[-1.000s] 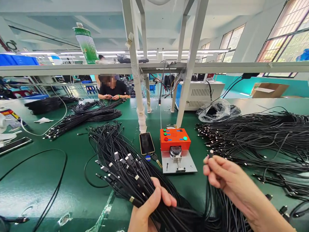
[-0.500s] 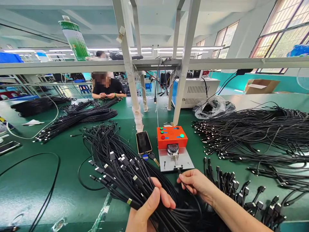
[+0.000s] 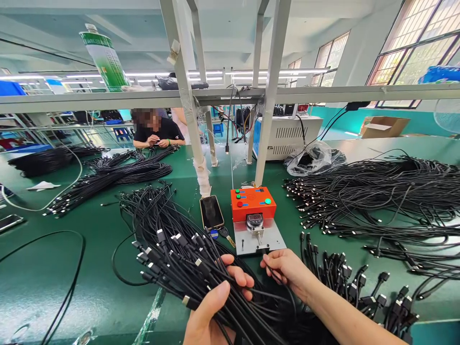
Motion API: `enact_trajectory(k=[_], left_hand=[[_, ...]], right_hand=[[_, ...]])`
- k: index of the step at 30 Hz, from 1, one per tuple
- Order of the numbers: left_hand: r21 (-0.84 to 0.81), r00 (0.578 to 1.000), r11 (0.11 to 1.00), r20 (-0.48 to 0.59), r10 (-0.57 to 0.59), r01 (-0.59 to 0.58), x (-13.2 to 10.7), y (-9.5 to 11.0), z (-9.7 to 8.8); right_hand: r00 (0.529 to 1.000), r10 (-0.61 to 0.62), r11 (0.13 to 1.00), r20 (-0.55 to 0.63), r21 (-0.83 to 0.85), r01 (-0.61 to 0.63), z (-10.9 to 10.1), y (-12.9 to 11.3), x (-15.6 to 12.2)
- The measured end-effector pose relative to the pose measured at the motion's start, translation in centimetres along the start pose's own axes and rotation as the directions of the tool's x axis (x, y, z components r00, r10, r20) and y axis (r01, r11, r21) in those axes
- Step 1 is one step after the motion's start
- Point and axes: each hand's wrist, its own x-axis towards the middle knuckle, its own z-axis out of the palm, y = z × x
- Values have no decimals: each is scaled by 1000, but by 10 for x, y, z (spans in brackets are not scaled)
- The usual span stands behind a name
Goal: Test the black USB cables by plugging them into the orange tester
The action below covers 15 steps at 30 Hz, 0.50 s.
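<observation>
My left hand is wrapped round a thick bundle of black USB cables, whose metal-tipped plugs fan out to the upper left. Between the thumb and fingers of my right hand is one black cable, pinched close to its plug end. That end meets the front edge of a metal plate on the tester, so the plug tip itself is hidden. An orange box with green and red buttons and a small digital gauge belong to the tester. The gauge's digits are too small to read.
A phone and a key lie left of the tester. Loose cables cover the right side, with more plugs near my right forearm. Metal posts rise behind. Across the table a person sits working with both hands.
The view has shifted slightly, moving most things a little left. Both hands keep their holds, and the right-hand cable stays at the tester. Another person's clothing now shows behind the seated person.
</observation>
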Motion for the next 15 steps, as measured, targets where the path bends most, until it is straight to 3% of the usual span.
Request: enact_trajectory(k=[5,11,15], left_hand=[[75,981,997,-192,40,-26,-6,6,12],[-46,982,999,-191,-1,-8,-8,6,13],[7,982,999,-184,42,-42,-8,5,10]], right_hand=[[999,-16,1000,34,-21,16,0,2,-1],[998,33,999,57,-41,-31,-5,10,6],[995,27,999,95,-48,-23,-6,9,5]])
